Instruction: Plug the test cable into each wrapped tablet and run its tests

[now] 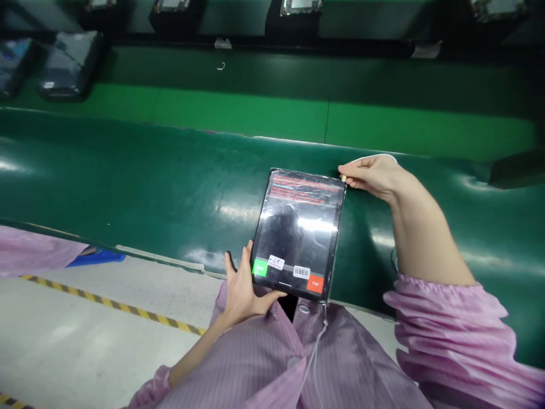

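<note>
A black tablet [293, 233] is tilted slightly, its lit screen facing up with red text at the top, a green button, a red "Fail" button and two white stickers near the bottom. My left hand [242, 289] grips its lower left corner, thumb along the bottom edge. At the upper right corner, my right hand [368, 176] pinches a small pale-yellow piece [343, 178] against the tablet's edge; its kind is unclear. A thin white line runs along the back of that hand. From the tablet's bottom edge hangs a white cable [326, 325].
The green bench mat [170, 176] spans the view. Beyond it, a brighter green strip [255, 108] carries dark devices [70, 65] at the far left. Black fixtures line the back. At left, a person's pink sleeve [38, 250] and a blue object [97, 257] show beside the bench.
</note>
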A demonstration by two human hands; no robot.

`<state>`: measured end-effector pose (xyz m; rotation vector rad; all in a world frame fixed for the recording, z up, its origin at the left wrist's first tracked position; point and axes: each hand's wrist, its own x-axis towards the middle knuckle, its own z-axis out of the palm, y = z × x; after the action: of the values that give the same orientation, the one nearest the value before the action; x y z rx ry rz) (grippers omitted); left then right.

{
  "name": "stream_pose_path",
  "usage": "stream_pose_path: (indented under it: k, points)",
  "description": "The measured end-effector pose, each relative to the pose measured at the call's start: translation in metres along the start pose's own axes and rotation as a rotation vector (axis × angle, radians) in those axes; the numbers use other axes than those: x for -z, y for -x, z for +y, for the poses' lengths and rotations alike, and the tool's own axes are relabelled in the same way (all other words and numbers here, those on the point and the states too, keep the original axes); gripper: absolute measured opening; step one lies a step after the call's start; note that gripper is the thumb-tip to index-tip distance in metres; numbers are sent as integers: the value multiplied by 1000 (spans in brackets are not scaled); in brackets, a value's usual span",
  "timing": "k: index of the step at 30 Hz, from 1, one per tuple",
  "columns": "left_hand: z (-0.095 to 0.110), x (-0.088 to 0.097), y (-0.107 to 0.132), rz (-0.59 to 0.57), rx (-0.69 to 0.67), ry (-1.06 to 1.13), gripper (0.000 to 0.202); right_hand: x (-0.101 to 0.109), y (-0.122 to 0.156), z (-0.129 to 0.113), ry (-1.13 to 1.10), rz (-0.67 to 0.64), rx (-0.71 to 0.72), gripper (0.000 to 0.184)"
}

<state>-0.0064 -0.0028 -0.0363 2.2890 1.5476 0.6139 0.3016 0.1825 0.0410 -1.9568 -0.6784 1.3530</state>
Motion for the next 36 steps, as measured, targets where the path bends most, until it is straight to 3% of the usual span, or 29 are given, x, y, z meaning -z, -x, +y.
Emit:
stream_pose_path:
  k: [7,12,16,18,21,23,26,28,32,36]
  points:
    - [-2,-2,3,14,14,3,127,-4,9,18,-274,5,22,27]
    - [0,-2,1,5,54,14,131,-3,-4,32,-265,-31,112,20]
    - [0,0,-2,-38,110,49,134,-5,-7,47,-223,11,246,13]
    - [0,0,-3,-50,136,67,135,-3,10,59,-185,80,325,8]
    - [1,0,-4,-40,138,75,135,8,67,86,-87,161,470,25]
    - [1,0,-4,-22,122,80,132,16,113,108,37,-50,537,26]
    - [1,0,-5,5,96,80,128,19,169,146,214,-717,498,30]
    - [-1,0,-5,12,70,77,127,13,187,169,195,-884,473,30]
    - [-5,-1,-5,13,24,57,121,2,194,194,90,-792,513,34]
    - [-6,-4,-4,36,8,39,113,5,197,188,81,-631,598,33]
